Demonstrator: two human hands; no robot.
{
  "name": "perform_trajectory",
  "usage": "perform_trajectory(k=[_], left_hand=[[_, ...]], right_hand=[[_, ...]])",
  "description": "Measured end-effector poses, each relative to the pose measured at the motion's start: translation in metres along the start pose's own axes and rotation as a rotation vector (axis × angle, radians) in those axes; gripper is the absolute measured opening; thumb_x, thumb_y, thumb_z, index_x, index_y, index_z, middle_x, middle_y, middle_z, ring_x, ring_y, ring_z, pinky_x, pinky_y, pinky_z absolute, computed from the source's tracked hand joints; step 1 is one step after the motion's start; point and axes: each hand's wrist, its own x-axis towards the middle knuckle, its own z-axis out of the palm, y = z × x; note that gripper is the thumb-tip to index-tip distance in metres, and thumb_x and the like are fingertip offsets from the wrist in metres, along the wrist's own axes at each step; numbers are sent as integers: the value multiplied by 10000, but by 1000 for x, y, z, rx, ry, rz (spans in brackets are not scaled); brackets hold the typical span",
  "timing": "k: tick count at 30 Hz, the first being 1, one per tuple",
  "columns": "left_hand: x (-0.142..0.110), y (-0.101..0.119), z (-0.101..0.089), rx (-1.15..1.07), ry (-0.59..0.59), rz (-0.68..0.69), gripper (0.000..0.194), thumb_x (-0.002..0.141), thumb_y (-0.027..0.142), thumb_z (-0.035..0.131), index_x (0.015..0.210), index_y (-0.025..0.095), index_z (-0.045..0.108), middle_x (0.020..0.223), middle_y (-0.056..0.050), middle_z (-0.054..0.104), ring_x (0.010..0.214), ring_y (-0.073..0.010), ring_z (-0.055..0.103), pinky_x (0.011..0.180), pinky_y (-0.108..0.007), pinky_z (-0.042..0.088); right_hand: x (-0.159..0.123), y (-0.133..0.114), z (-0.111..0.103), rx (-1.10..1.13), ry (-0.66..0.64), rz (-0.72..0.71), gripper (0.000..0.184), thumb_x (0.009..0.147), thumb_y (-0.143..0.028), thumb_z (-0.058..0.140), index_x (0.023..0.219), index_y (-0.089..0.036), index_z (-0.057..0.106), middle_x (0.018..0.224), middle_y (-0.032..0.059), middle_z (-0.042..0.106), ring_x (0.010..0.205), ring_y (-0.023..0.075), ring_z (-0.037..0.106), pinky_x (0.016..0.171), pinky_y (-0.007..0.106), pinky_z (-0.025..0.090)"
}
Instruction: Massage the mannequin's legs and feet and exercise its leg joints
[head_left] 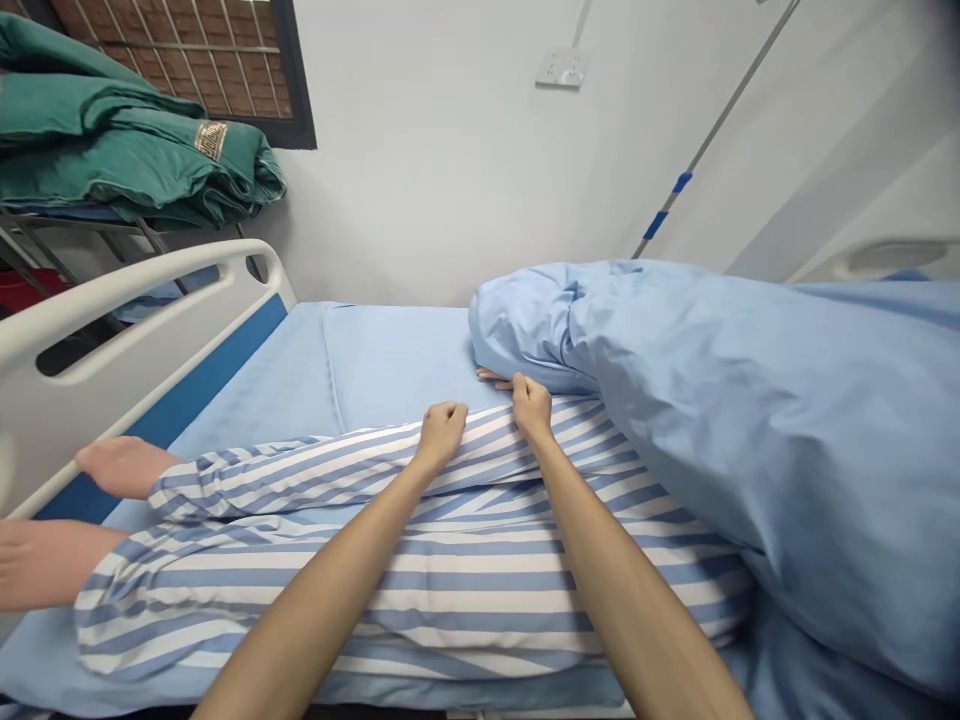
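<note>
While the left hand (444, 432) and right hand (532, 405) curl over blue-and-white striped cloth trousers (480, 580), any pinch unclear, a rumpled light-blue fabric quilt (750, 400) lies toward three o'clock.

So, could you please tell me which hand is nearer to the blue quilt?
Right: the right hand is close beside the edge of the blue quilt, while the left hand is farther from it, by the striped trousers, toward the bare feet.
</note>
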Motion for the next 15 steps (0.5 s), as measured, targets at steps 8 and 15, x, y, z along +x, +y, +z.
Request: perform_trajectory(k=[8,15], left_hand=[[-123,-63,-195,198,232,-47,356,770,393,388,495,193,282,494,45,261,515,-91,305,527,-226,265],[-159,-112,-256,446,239,-87,348,782,398,368,515,190,287,490,46,307,524,-94,357,557,-225,263]], right_hand=[[-20,-31,2,-175,-43,7,371,853,-388,320,685,-173,572,728,100,626,686,185,515,634,275,320],[-122,-126,23,-3,-167,-172,338,867,-393,335,586,-208,368,508,-47,364,503,121,358,532,248,252]])
